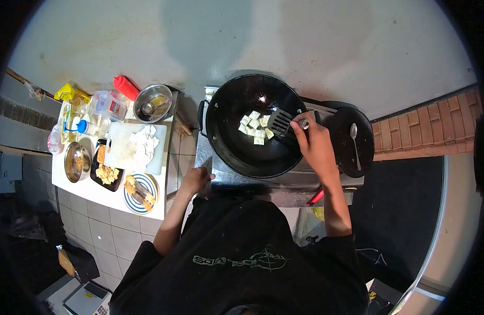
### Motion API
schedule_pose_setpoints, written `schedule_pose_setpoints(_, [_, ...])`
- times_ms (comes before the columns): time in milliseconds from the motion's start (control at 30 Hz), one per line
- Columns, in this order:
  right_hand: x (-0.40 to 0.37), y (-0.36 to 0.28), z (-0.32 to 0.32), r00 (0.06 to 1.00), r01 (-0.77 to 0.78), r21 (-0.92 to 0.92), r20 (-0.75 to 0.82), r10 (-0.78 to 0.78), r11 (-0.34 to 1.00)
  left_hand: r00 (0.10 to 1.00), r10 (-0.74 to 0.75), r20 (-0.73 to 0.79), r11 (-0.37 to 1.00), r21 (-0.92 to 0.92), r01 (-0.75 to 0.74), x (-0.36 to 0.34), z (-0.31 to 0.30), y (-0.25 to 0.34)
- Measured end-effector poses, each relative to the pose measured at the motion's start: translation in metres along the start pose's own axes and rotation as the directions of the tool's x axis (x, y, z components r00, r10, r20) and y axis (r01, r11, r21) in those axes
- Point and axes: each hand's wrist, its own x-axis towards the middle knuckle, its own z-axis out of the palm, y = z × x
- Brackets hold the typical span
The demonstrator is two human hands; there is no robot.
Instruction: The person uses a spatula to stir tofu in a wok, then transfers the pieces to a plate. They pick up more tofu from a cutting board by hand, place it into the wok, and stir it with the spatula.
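Observation:
My right hand [316,143] is closed round the handle of a black slotted spatula [280,122]. The spatula's blade is inside a large black wok [252,164], touching or just beside several pale, cube-like pieces of food [251,125]. These pieces lie grouped near the wok's middle, and the base around them looks dark and shiny. Down at the front left corner of the stove [237,184], my left hand [196,180] has its fingers curled in against the edge. What those fingers hold, if anything, is hidden.
Right of the wok, a spoon [356,147] lies on a round black pan [339,134]. The left table [90,195] carries a cutting board [118,149] with white paper, a metal bowl [153,116], a striped plate [154,185], a black tray [116,181] and a red bottle [127,87].

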Motion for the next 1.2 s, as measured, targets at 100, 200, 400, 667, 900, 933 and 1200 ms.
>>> schedule_pose_setpoints(100, [0.001, 0.001, 0.002, 0.999, 0.014, 0.032, 0.045, -0.016, 0.999, 0.998, 0.044, -0.041, 0.997, 0.069, -0.041, 0.003, 0.004, -0.003])
schedule_pose_setpoints(200, [0.002, 0.006, 0.004, 0.996, 0.08, 0.043, 0.046, -0.082, 0.996, 0.999, 0.036, -0.023, 0.998, 0.044, -0.035, 0.003, 0.001, -0.003])
schedule_pose_setpoints(400, [0.0, 0.013, 0.007, 0.992, 0.124, -0.033, 0.033, -0.123, 0.992, 0.999, 0.038, -0.039, 0.998, 0.046, -0.036, 0.002, 0.003, -0.003])
schedule_pose_setpoints(667, [-0.009, 0.011, 0.014, 0.991, 0.131, 0.011, 0.04, -0.131, 0.991, 0.999, 0.023, -0.023, 1.0, 0.018, -0.023, 0.004, 0.004, -0.005])
schedule_pose_setpoints(900, [-0.016, 0.011, 0.01, 0.994, 0.11, -0.12, 0.03, -0.107, 0.987, 0.998, 0.049, -0.042, 0.999, 0.008, -0.049, 0.005, 0.007, -0.01])
schedule_pose_setpoints(933, [-0.017, 0.009, 0.009, 0.993, 0.117, -0.122, 0.037, -0.113, 0.986, 0.998, 0.053, -0.04, 0.999, 0.009, -0.053, 0.005, 0.007, -0.009])
schedule_pose_setpoints(1200, [-0.018, 0.009, 0.012, 0.992, 0.066, -0.064, 0.109, -0.059, 0.996, 0.999, 0.024, -0.037, 0.999, 0.027, -0.023, 0.004, 0.005, -0.006])
